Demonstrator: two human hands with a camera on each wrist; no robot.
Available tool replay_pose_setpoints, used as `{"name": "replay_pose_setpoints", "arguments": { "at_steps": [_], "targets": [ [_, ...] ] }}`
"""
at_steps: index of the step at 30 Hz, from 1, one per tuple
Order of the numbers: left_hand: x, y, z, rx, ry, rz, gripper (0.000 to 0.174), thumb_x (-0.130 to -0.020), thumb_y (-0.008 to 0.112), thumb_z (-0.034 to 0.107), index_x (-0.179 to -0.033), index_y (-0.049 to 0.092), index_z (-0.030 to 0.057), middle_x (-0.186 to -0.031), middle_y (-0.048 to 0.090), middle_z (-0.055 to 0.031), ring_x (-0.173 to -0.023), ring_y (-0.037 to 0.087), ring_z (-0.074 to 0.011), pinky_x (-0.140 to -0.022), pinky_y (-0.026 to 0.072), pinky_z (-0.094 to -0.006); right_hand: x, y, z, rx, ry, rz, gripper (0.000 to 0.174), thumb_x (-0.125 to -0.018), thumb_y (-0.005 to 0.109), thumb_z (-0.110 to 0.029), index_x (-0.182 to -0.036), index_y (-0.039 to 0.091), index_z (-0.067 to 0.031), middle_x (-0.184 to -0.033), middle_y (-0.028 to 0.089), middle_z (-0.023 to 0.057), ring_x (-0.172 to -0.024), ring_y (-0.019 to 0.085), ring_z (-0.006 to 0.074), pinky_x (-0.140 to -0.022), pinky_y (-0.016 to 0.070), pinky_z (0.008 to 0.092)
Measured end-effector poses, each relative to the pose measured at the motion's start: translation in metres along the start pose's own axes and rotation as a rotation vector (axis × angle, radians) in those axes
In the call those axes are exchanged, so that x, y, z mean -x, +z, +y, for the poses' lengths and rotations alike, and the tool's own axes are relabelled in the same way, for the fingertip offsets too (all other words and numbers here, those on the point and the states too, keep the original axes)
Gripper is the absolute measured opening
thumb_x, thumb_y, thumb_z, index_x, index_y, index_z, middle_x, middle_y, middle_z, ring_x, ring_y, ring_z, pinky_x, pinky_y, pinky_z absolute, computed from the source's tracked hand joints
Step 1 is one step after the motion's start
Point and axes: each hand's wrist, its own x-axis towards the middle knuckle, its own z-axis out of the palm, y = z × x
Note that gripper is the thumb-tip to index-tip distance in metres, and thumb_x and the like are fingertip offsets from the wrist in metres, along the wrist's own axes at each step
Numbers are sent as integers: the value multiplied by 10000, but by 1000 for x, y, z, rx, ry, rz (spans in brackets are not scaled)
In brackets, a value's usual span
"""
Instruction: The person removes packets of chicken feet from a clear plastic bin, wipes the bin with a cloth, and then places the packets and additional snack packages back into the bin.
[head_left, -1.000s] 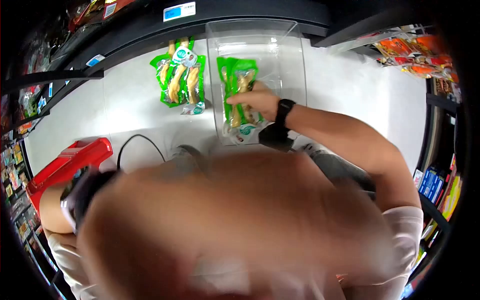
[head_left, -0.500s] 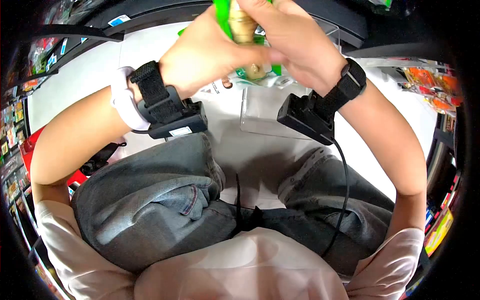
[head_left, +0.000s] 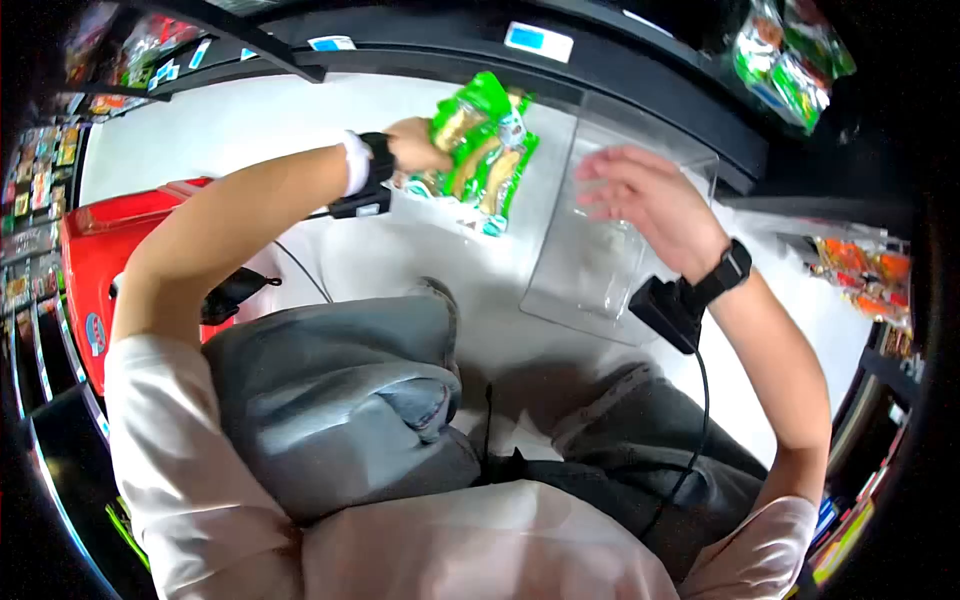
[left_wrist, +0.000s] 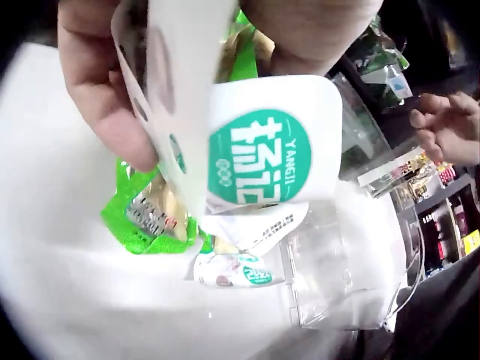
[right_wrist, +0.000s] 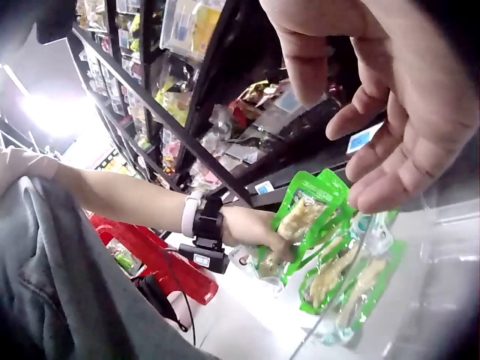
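My left hand [head_left: 418, 145] grips a green-edged, clear-windowed snack packet [right_wrist: 300, 217] with pale brown food inside. In the left wrist view its white end label [left_wrist: 262, 142] with a teal circle stands between the fingers and thumb. Close beneath and beside it, several similar packets [head_left: 497, 175] lie together on the floor, partly covered by the held one. To their right, my right hand [head_left: 645, 195] hovers above a clear plastic bin [head_left: 585, 325], fingers loosely bent and holding nothing.
A red shopping basket [head_left: 95, 270] stands on the white floor at the left, by my knee. Dark shelving [head_left: 430, 58] with price tags runs along the back. More shelves of packaged snacks [head_left: 865, 270] flank the right side.
Earlier my right hand held the packet inside the bin, then both hands raised it. Now my left hand has it at the left over the other packets; my right hand has let go.
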Motion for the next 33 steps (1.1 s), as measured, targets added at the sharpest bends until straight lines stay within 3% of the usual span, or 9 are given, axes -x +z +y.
{"name": "replay_pose_setpoints", "arguments": {
  "at_steps": [3,7,11,14,19,21,23,25,33],
  "targets": [
    [-9,12,-5,219,107,-37,563,-588,706,309,-1093,570,99,-946,632,-130,-835,619,-218,-795,470,-331,3,-6,4,-89,51,31,212,-855,513,-139,-1011,517,4,-945,595,100,-814,582,178,-711,459,281],
    [4,1,7,110,-51,-18,755,-578,756,423,-979,510,-168,-814,611,-247,-558,628,-248,-483,516,-329,4,-2,2,-93,46,16,195,-873,461,-145,-1001,510,-7,-968,592,122,-837,588,208,-723,463,313],
    [-14,-35,-45,-163,-137,109,562,-674,629,455,-986,616,-12,-827,649,-165,-837,619,-265,-723,483,-360,11,-5,-1,-42,32,57,182,-863,456,-131,-982,518,-7,-938,590,121,-795,594,204,-680,464,292],
    [35,-62,-99,-35,-144,434,418,-718,549,412,-705,641,4,-611,608,-151,-562,598,-249,-571,471,-360,6,-20,4,-4,37,41,169,-860,456,-130,-961,520,-11,-923,589,113,-787,593,193,-664,459,283],
    [151,-40,-210,-248,-219,140,339,-816,504,329,-705,610,26,-608,606,-121,-530,588,-167,-548,464,-298,-12,-15,14,-24,88,-4,154,-859,449,-135,-935,518,-20,-879,583,92,-749,578,170,-651,448,272],
    [226,-41,-234,396,-905,-56,403,-829,500,372,-656,539,10,-472,436,-57,-395,444,-151,-324,337,-308,-23,-2,20,-16,96,-64,152,-859,448,-138,-929,517,-23,-863,581,86,-736,571,164,-645,444,268],
    [262,-58,-213,-119,-1000,-10,550,-792,494,520,-768,602,-19,-552,554,-105,-436,515,-194,-402,419,-316,-29,8,18,9,72,-131,149,-858,445,-138,-926,515,-25,-838,574,83,-720,562,158,-639,440,266],
    [269,-62,-195,-26,-1260,-41,628,-757,495,560,-889,598,-46,-678,614,-183,-542,597,-236,-499,477,-341,-35,15,17,12,80,-160,151,-858,450,-140,-927,516,-23,-830,574,83,-721,562,158,-641,440,268],
    [299,-30,-274,-311,-914,-4,455,-717,559,392,-965,596,12,-781,626,-213,-714,630,-297,-640,503,-374,-26,23,5,-8,57,-183,156,-865,492,-136,-931,544,-5,-810,601,76,-707,587,147,-646,466,251]
  ]
}}
